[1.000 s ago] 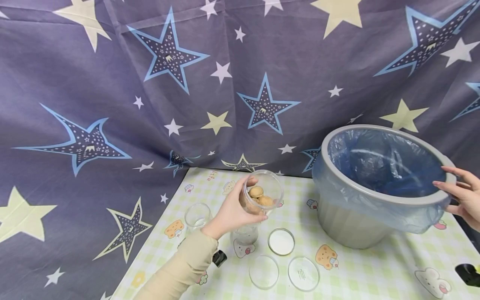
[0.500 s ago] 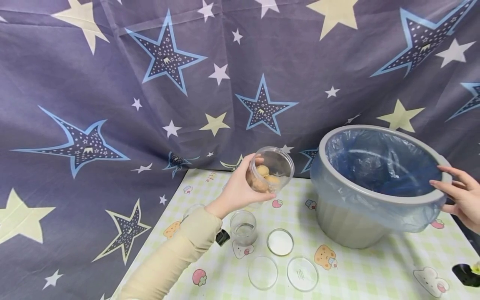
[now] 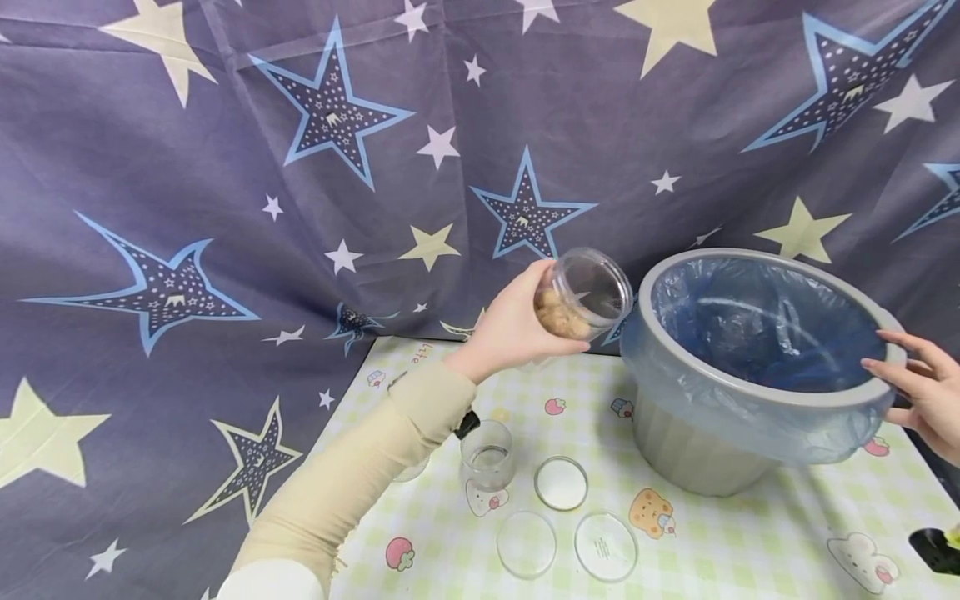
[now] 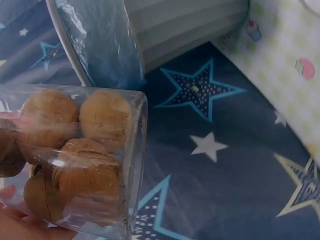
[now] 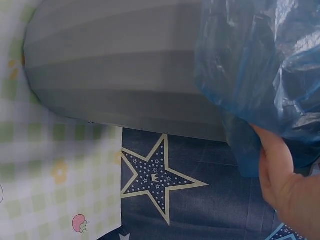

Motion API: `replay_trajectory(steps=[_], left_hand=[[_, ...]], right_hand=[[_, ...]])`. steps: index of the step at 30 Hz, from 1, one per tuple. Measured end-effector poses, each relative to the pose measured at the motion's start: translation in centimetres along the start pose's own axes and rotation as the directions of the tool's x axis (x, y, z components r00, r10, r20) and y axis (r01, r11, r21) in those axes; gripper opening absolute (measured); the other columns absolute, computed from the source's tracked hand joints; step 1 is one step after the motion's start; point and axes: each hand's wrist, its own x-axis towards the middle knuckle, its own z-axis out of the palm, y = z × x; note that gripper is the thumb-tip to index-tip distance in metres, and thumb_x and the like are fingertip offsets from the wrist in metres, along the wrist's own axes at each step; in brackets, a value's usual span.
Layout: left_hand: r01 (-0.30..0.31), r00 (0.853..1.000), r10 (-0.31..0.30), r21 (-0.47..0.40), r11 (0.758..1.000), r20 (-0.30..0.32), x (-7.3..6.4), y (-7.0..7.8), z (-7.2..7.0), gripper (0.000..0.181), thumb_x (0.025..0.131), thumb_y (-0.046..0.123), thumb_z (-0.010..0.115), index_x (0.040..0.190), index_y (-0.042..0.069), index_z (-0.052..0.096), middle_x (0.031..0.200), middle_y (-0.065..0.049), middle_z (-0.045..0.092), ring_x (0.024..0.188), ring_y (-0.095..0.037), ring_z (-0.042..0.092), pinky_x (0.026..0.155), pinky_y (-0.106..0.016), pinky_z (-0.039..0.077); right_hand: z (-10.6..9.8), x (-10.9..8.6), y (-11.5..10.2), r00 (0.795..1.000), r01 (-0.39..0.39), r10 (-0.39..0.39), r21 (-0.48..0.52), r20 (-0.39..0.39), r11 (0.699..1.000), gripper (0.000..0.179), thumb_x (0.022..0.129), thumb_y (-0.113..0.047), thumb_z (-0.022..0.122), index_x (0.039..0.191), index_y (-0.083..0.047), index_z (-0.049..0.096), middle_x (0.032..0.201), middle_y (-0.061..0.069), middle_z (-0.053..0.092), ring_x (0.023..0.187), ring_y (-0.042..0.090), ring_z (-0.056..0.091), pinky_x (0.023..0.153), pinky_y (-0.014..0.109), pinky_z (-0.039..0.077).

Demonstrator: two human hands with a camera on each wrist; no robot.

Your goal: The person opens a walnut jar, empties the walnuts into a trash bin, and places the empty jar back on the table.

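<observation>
In the head view my left hand [image 3: 513, 327] grips a clear plastic jar [image 3: 606, 287], raised above the table and tilted with its open mouth to the right. Several walnuts [image 4: 90, 177] lie inside it, seen large through the wall in the left wrist view. The jar's mouth is just left of a grey trash can [image 3: 697, 450] lined with a blue plastic bag [image 3: 750, 312]. At the can's right side, my right hand [image 3: 926, 387] holds the rim, fingers over the top edge; in the right wrist view the bag covers part of this hand [image 5: 280, 172].
One clear jar [image 3: 487, 457] stands on the checked tablecloth [image 3: 720, 550]; another [image 3: 411, 472] is mostly behind my left sleeve. Three round lids, a rimmed one [image 3: 561, 483] and two clear ones [image 3: 527, 544], lie in front. A star-patterned curtain [image 3: 420, 183] hangs behind the table.
My left hand has moved up and to the right with the jar, bringing it close to the trash can and tipping it further sideways. The right hand has stayed at the rim.
</observation>
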Motion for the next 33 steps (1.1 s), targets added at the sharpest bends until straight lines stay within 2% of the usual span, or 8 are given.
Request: replay_trajectory(steps=[7, 10, 16, 21, 23, 26, 28, 33], left_hand=[[-0.079, 0.990, 0.045, 0.264, 0.961, 0.133, 3.2, 2.4, 0.7, 0.098, 0.061, 0.043, 0.085, 0.140, 0.011, 0.036, 0.123, -0.006, 0.055, 0.110, -0.017, 0.053, 0.094, -0.032, 0.047], [-0.140, 0.981, 0.077, 0.373, 0.917, 0.180, 4.4, 2.9, 1.5, 0.101, 0.064, 0.047, 0.083, 0.143, 0.009, 0.033, 0.127, -0.007, 0.054, 0.114, -0.020, 0.053, 0.096, -0.034, 0.046], [-0.234, 0.963, 0.114, 0.545, 0.805, 0.245, 5.4, 3.7, 3.0, 0.102, 0.068, 0.054, 0.078, 0.146, 0.010, 0.030, 0.137, -0.009, 0.048, 0.125, -0.024, 0.047, 0.105, -0.037, 0.040], [-0.278, 0.953, 0.127, 0.629, 0.726, 0.275, 5.8, 4.1, 3.5, 0.100, 0.070, 0.055, 0.076, 0.147, 0.014, 0.029, 0.139, -0.008, 0.045, 0.129, -0.023, 0.043, 0.107, -0.042, 0.035], [-0.297, 0.949, 0.140, 0.655, 0.694, 0.282, 6.1, 4.1, 3.7, 0.097, 0.070, 0.054, 0.075, 0.146, 0.015, 0.030, 0.138, -0.007, 0.045, 0.129, -0.023, 0.043, 0.108, -0.044, 0.035], [-0.327, 0.941, 0.160, 0.682, 0.654, 0.298, 6.5, 4.3, 4.1, 0.091, 0.071, 0.050, 0.075, 0.145, 0.016, 0.032, 0.138, -0.007, 0.045, 0.129, -0.023, 0.042, 0.109, -0.046, 0.033], [-0.354, 0.933, 0.180, 0.694, 0.627, 0.313, 6.8, 4.5, 4.2, 0.086, 0.073, 0.046, 0.074, 0.143, 0.017, 0.033, 0.138, -0.008, 0.046, 0.128, -0.023, 0.042, 0.110, -0.048, 0.032], [-0.409, 0.913, 0.253, 0.700, 0.585, 0.321, 7.2, 5.0, 4.4, 0.074, 0.077, 0.034, 0.070, 0.141, 0.018, 0.037, 0.136, -0.009, 0.046, 0.128, -0.025, 0.042, 0.111, -0.049, 0.030]], right_hand=[[0.4, -0.5, -0.4, 1.000, 0.018, -0.018, -0.037, 0.004, 0.999, 0.044, 0.097, -0.008, 0.048, 0.120, -0.045, 0.042, 0.104, -0.014, 0.030, 0.073, -0.013, 0.049, 0.049, 0.013, 0.049], [0.4, -0.7, -0.3, 0.999, 0.033, -0.032, -0.033, 0.011, 0.999, 0.045, 0.098, -0.009, 0.048, 0.123, -0.045, 0.041, 0.105, -0.015, 0.030, 0.074, -0.014, 0.049, 0.050, 0.012, 0.049], [-1.5, 1.1, 2.3, 0.999, 0.018, -0.025, -0.176, -0.037, 0.984, 0.054, 0.098, -0.015, 0.050, 0.143, -0.040, 0.033, 0.108, -0.015, 0.030, 0.076, -0.009, 0.047, 0.050, 0.017, 0.052], [-1.9, 1.5, 2.5, 0.999, 0.019, -0.025, -0.199, -0.031, 0.980, 0.055, 0.098, -0.014, 0.050, 0.144, -0.038, 0.031, 0.107, -0.012, 0.031, 0.076, -0.008, 0.047, 0.050, 0.017, 0.052], [-1.7, 1.2, 2.0, 1.000, 0.022, -0.021, -0.287, 0.007, 0.958, 0.057, 0.099, -0.020, 0.047, 0.146, -0.041, 0.023, 0.107, -0.014, 0.029, 0.078, -0.010, 0.044, 0.054, 0.015, 0.052], [-2.1, 1.8, 2.8, 0.999, 0.008, -0.017, -0.172, -0.050, 0.985, 0.055, 0.097, -0.013, 0.051, 0.143, -0.036, 0.033, 0.104, -0.009, 0.035, 0.073, -0.007, 0.051, 0.048, 0.018, 0.052], [-2.1, 1.8, 2.9, 0.998, 0.019, -0.029, -0.192, -0.048, 0.981, 0.054, 0.097, -0.018, 0.052, 0.143, -0.038, 0.033, 0.103, -0.010, 0.035, 0.072, -0.006, 0.052, 0.048, 0.019, 0.053], [-0.9, 0.5, 1.1, 1.000, 0.026, -0.026, -0.288, 0.004, 0.957, 0.051, 0.099, -0.019, 0.048, 0.137, -0.047, 0.028, 0.106, -0.017, 0.030, 0.076, -0.014, 0.045, 0.052, 0.014, 0.051]])
